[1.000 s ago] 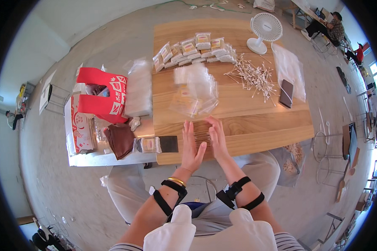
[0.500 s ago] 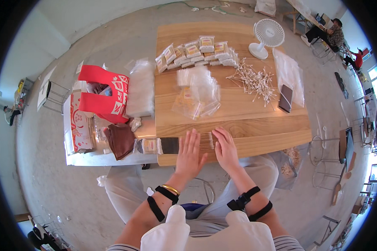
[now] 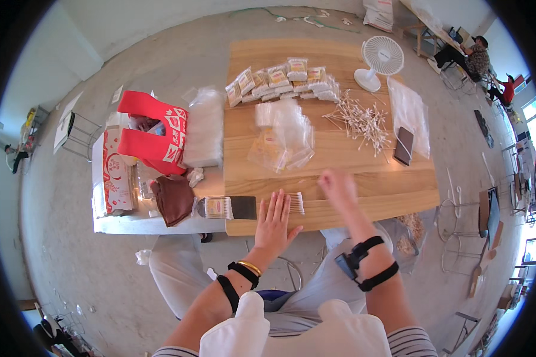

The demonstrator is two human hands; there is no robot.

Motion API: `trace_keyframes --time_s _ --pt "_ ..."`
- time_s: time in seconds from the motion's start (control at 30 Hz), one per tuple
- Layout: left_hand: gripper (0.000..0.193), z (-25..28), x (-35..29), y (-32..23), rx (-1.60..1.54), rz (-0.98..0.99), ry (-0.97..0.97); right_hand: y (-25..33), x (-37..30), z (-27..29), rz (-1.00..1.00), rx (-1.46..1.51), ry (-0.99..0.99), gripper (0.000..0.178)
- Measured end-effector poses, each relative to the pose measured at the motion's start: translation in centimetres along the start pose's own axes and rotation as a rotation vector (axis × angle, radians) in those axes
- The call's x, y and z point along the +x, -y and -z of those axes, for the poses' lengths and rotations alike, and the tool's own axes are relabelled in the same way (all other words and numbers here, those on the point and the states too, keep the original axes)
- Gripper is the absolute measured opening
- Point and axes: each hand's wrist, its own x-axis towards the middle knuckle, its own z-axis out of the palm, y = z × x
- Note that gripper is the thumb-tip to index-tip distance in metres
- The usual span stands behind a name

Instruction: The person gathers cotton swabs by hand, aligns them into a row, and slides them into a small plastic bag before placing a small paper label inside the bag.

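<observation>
left hand (image 3: pixel 274 221) flat (fingers spread) on cotton swab bundle (image 3: pixel 294 203); right hand (image 3: pixel 337 186) blurred, grip unclear

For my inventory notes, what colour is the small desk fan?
White, clearest in the head view: fan.

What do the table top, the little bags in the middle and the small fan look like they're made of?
The table top looks like pale wood with a smooth matte finish; plank seams and grain show. The little bags seem to be thin clear plastic film, since the wood shows through and they glint. The small fan appears to be white moulded plastic, though painted metal cannot be ruled out.
</observation>
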Motion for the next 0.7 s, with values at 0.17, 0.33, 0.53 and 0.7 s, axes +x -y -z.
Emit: trace_keyframes --time_s 0.17,0.33,0.53,0.7 --pt "0.089 0.4 0.4 -0.3 -0.002 0.006 -0.002 -3.7 -1.7 4.0 0.010 -0.227 -0.300 0.025" --pt "0.085 0.0 0.1 0.1 0.076 -0.005 0.012 3.7 -7.9 -1.2 0.443 -0.217 0.085 0.069" --pt "0.083 0.1 0.0 0.5 -0.030 -0.037 -0.025 4.1 -7.6 -3.7 0.397 -0.299 0.071 0.073" --pt "0.085 0.0 0.1 0.6 0.001 -0.034 -0.011 4.3 -8.2 -5.0 0.405 -0.305 0.034 0.072"
